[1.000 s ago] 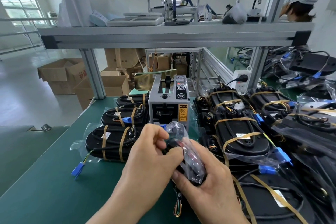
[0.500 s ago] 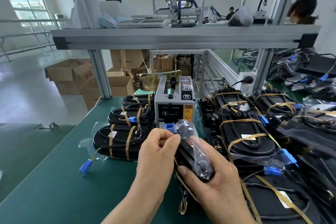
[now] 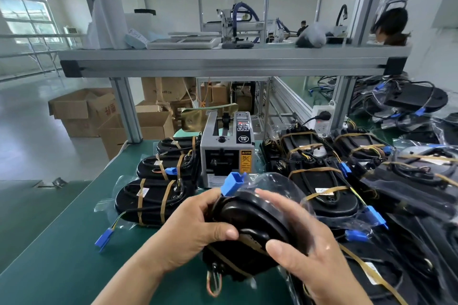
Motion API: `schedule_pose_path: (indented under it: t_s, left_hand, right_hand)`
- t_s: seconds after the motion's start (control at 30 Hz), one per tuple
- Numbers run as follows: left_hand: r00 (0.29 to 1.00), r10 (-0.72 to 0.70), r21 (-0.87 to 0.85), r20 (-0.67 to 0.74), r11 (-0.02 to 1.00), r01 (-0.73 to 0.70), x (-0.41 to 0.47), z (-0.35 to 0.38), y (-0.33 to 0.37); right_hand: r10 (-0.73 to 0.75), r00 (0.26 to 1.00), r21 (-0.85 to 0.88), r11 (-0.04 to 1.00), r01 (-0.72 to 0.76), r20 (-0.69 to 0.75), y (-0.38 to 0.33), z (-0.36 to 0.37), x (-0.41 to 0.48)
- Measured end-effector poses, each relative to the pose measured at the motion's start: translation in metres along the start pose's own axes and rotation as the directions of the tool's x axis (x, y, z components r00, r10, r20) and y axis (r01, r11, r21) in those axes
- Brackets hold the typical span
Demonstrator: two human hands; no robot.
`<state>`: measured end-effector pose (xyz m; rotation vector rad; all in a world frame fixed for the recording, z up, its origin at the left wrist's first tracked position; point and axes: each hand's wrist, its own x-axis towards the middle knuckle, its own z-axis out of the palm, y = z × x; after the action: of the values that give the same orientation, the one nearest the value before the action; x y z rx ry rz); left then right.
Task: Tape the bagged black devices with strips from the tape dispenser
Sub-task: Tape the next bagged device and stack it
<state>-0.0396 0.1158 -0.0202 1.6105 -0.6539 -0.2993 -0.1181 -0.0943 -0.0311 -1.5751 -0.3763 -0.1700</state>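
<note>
A bagged black device with a blue connector sticking up is held above the green table, low in the middle of the view. My left hand grips its left side, thumb across the top. My right hand grips its right side through the clear bag. A brown tape strip crosses the device's near end. Right behind it stands the grey tape dispenser.
Three taped bagged devices lie in a row left of the dispenser. Several more crowd the table's right side. An aluminium shelf spans overhead. Cardboard boxes sit on the floor beyond. Bare green mat lies at the left.
Both hands have turned the bagged device from upright on edge to lying flatter, broad face up. The blue connector now pokes up at its far end.
</note>
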Motion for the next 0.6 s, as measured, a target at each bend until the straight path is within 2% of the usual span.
schedule_pose_path:
  t_s: [0.1,0.2,0.3,0.4,0.5,0.6]
  left_hand:
    - [1.000,0.002,0.243,-0.030,0.970,0.005,0.006,-0.006,0.007]
    - [1.000,-0.015,0.453,-0.003,0.891,0.015,0.011,-0.004,0.010]
    - [0.996,0.057,0.621,0.072,0.778,-0.089,0.018,0.003,0.008]
    - [0.984,0.146,0.719,0.101,0.672,-0.174,0.023,0.007,0.003]
    - [0.974,0.208,0.769,0.088,0.608,-0.199,0.023,0.012,-0.008]
    - [0.957,0.288,0.755,-0.018,0.632,-0.176,0.017,0.024,-0.022]
  right_hand:
    - [0.073,0.993,-0.110,0.990,-0.083,-0.093,-0.006,-0.013,0.006]
    - [0.126,0.986,-0.209,0.967,-0.148,-0.113,-0.007,-0.016,0.017]
    - [0.171,0.982,-0.266,0.946,-0.187,-0.084,-0.003,-0.014,0.025]
    - [0.154,0.986,-0.306,0.938,-0.165,-0.060,0.005,-0.010,0.027]
    - [0.159,0.977,-0.227,0.956,-0.188,-0.141,0.015,-0.004,0.025]
    - [0.288,0.889,-0.039,0.946,-0.322,-0.357,0.032,0.001,0.024]
